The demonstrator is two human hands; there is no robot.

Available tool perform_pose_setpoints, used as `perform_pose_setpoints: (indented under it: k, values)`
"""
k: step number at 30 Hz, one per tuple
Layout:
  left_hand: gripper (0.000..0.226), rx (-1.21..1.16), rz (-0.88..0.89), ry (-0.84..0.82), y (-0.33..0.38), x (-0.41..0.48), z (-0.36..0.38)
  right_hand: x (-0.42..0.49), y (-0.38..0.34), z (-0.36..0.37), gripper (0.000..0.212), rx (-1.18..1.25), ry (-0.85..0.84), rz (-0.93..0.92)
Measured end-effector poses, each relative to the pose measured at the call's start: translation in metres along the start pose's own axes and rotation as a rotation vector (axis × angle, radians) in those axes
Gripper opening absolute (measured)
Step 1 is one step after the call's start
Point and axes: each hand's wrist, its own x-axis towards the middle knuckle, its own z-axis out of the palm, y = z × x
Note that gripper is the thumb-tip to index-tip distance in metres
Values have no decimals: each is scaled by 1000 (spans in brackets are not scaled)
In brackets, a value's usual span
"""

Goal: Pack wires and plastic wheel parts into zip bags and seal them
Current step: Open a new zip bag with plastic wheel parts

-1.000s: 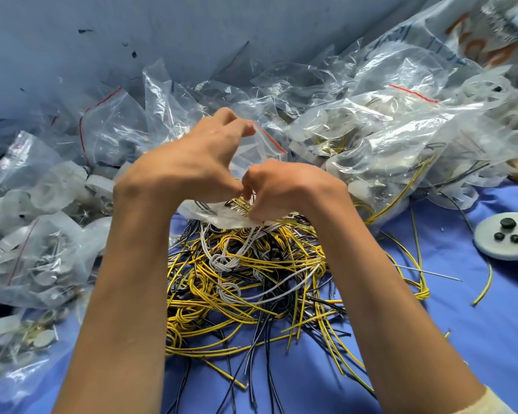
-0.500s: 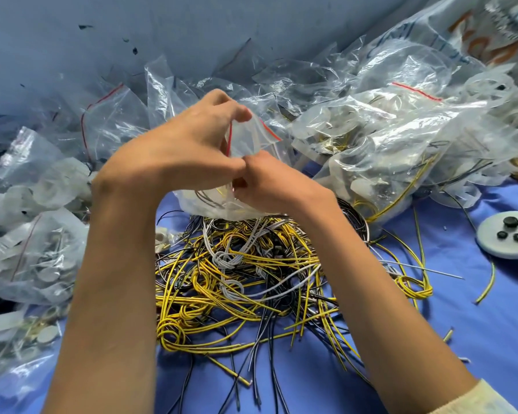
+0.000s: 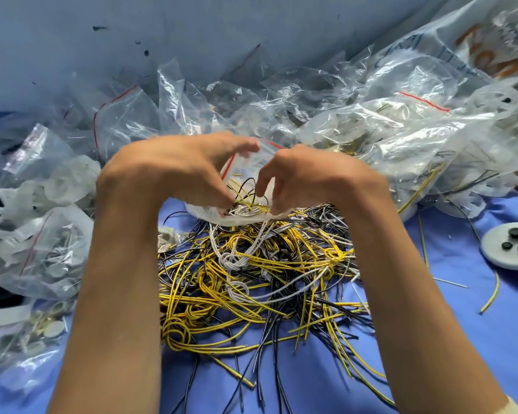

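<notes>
– Bag [image 3: 247, 164], where do you have it?
– Between my hands, just above the wire pile [image 3: 251, 279]. My left hand [image 3: 174, 171] pinches its left side, fingers curled. My right hand [image 3: 314, 177] grips the right side, thumb and fingers bent round the plastic.
– What's inside?
– Yellow, black and white wires [image 3: 245, 204], bunched at the bottom.
– And around you?
– Under the pile I see blue cloth [image 3: 461, 339]. Left and behind me, filled bags [image 3: 36, 249] are heaped. Far right sits a grey disc [image 3: 512, 252] with black knobs [image 3: 515, 233].
</notes>
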Motion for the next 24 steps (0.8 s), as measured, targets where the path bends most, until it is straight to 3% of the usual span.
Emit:
perform_pose_setpoints:
  k: [6, 9, 11, 13, 17, 21, 24]
  values:
    - [101, 24, -39, -83, 5, 0, 0, 1, -5, 3, 27, 28, 72, -54]
    - [82, 8, 33, -69, 8, -3, -1, 6, -11, 5, 24, 92, 219, -140]
    - [74, -51, 67, -17, 10, -4, -2, 11, -15, 11, 21, 102, 276, -218]
    - [84, -67, 59, 57, 14, -5, -3, 18, -15, 20, 17, 83, 286, -255]
    - [70, -122, 112, 210, 21, -8, -4, 25, -7, 34, 21, 43, 258, -149]
    - [57, -108, 57, 342, 19, -2, -4, 22, -6, 26, 18, 43, 162, -141]
    - [56, -100, -12, 431, 19, 6, -3, 18, -5, 13, 20, 103, 285, -220]
